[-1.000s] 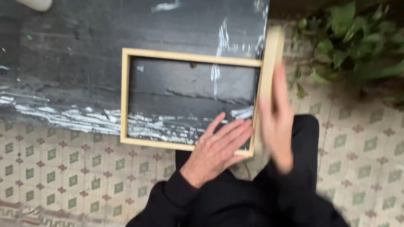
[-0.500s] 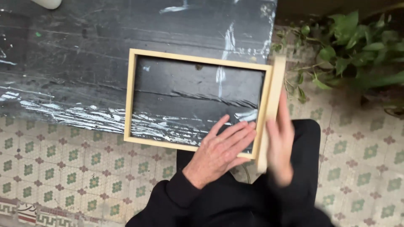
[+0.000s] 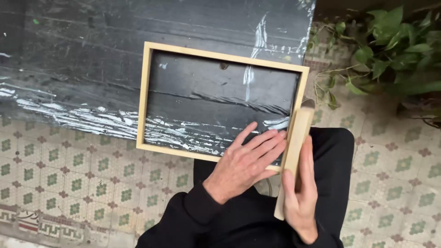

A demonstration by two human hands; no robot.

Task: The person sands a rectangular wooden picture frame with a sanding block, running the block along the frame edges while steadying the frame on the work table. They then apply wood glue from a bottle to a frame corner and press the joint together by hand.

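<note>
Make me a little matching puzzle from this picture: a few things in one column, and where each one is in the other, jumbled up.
Things:
1. pale wooden rectangular frame
2. flat pale wooden block
3. left hand
4. green leafy plant

Places:
A. upper right, over the tiled floor
B. held in the right hand, against the frame's right side
C. lying on the black scuffed table
D. pressed flat on the frame's lower right corner

Pairs: 1-C, 2-B, 3-D, 4-A

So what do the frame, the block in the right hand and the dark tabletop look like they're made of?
Frame: pale, unfinished-looking wood, matte, with square mitred-looking corners.
Block in the right hand: similar light wood or board, bare and matte; the left hand lies flat on the frame's corner.
Tabletop: dark planks under glossy wrinkled plastic film, judging by the white glare streaks.
</note>
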